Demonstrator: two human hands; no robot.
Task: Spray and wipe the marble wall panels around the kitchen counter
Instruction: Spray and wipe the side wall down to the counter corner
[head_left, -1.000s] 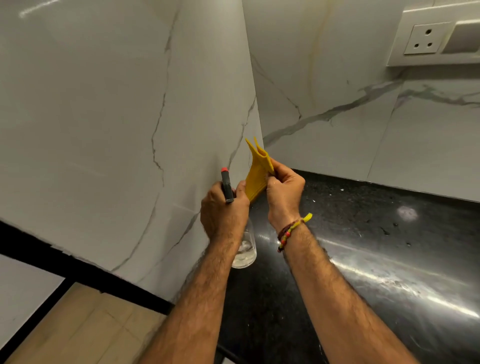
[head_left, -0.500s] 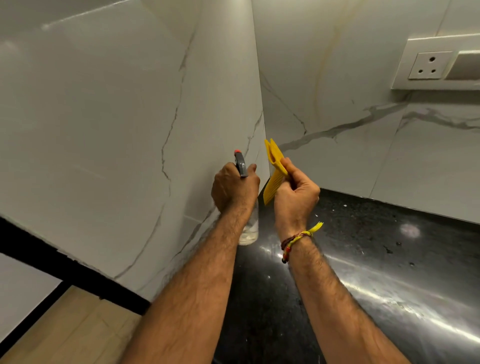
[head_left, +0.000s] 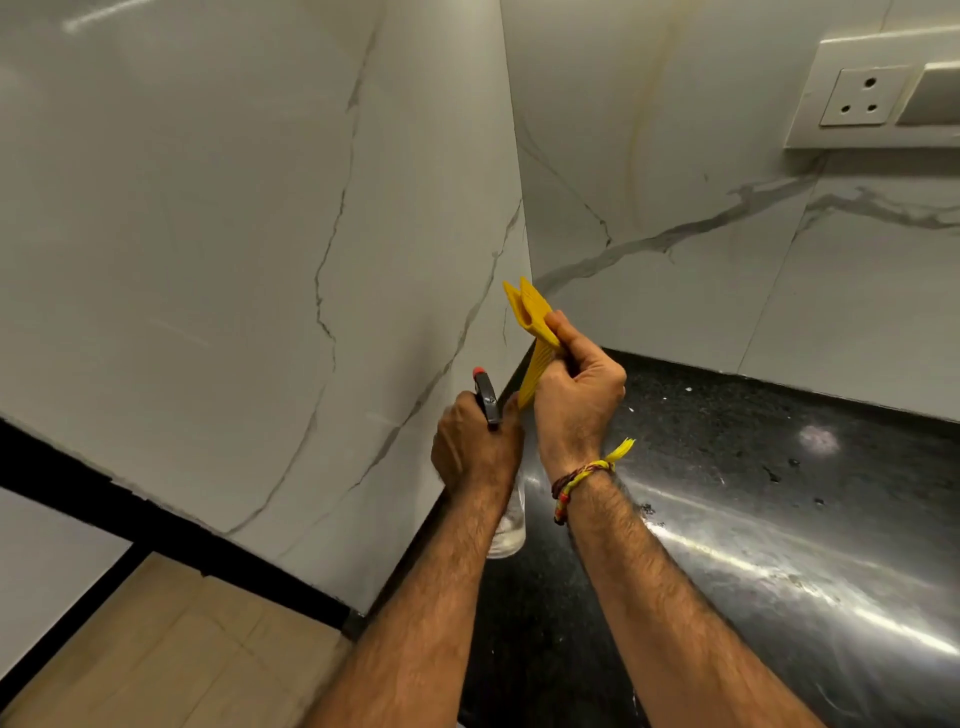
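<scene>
We grip the spray bottle (head_left: 506, 519) in our left hand (head_left: 475, 447) and pinch the folded yellow cloth (head_left: 535, 338) in our right hand (head_left: 576, 400), both held just above the black counter (head_left: 779, 519), near the marble wall (head_left: 208, 234) corner.

A glossy black counter (head_left: 779, 519) meets white, grey-veined walls (head_left: 208, 234) at a corner. Above the counter to the right, a cream socket plate (head_left: 862, 96) is mounted. Below the counter's left end lies pale wooden flooring (head_left: 171, 649).
</scene>
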